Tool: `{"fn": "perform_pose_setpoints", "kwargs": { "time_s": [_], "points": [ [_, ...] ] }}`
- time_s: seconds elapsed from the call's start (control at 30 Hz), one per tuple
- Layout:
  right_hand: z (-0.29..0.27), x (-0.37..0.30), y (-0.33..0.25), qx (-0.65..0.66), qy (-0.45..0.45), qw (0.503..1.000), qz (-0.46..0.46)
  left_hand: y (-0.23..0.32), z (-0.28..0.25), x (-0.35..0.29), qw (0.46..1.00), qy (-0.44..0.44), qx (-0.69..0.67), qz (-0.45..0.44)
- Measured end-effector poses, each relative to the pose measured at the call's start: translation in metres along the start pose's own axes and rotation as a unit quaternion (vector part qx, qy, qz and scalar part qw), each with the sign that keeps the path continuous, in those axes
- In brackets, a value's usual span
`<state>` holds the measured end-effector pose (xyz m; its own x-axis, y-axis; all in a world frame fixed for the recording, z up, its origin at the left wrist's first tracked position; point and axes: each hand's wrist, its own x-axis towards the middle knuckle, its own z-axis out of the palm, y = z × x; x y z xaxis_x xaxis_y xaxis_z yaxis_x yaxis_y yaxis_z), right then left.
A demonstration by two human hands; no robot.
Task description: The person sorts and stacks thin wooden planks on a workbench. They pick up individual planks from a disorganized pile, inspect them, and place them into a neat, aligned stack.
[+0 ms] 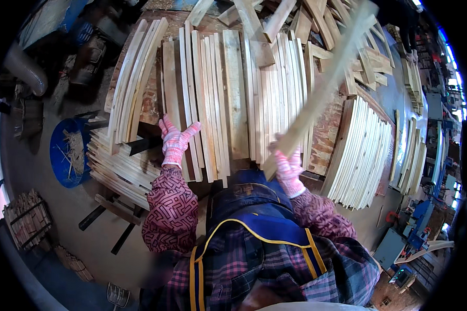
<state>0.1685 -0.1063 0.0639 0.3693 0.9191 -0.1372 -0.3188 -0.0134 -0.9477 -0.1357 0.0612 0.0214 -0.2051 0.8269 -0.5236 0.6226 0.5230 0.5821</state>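
The held board (321,92) lies on the person's right, and the right hand (289,171) is the nearer one, gripping it close to its near end with thumb and fingers closed round the wood. From that grip its long axis runs away from the body and slants to the right, the far end reaching over the loose heap of wood pieces (324,23). The board is blurred, and how far it stands clear of the wood below I cannot tell.

The left hand (175,141), also in a pink-and-white glove, has its fingers spread and grips nothing; it is at the near ends of the row of boards (207,103), on its left side, though whether it presses on them is unclear. The boards in that row lie side by side, long axes pointing away from the body, so the held board crosses their direction at an angle.

The table (324,140) shows worn brown wood between the row and the right-hand stack (360,155). Another stack (119,171) sits low at the left, with a blue tub (57,160) of wood scraps beyond it on the floor. A blue machine (423,220) stands farther right in the workshop.
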Motion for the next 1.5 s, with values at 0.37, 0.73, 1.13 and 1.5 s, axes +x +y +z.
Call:
{"fn": "perform_pose_setpoints", "kwargs": {
  "time_s": [0.37, 0.73, 1.13, 1.5],
  "points": [
    [0.108, 0.084, 0.025, -0.548, -0.154, 0.818, 0.079, -0.004, 0.001, 0.001, 0.997, 0.029, -0.054, 0.048],
    [0.139, 0.112, 0.101, -0.591, -0.275, 0.759, 0.001, -0.045, -0.078, 0.042, 0.991, -0.034, 0.036, 0.126],
    [0.154, 0.143, 0.084, -0.708, 0.025, 0.698, 0.104, -0.049, -0.071, 0.039, 0.993, 0.005, 0.065, 0.094],
    [0.152, 0.147, 0.056, -0.713, -0.035, 0.684, 0.154, 0.021, -0.079, 0.003, 0.993, -0.005, 0.116, 0.014]
  ]
}}
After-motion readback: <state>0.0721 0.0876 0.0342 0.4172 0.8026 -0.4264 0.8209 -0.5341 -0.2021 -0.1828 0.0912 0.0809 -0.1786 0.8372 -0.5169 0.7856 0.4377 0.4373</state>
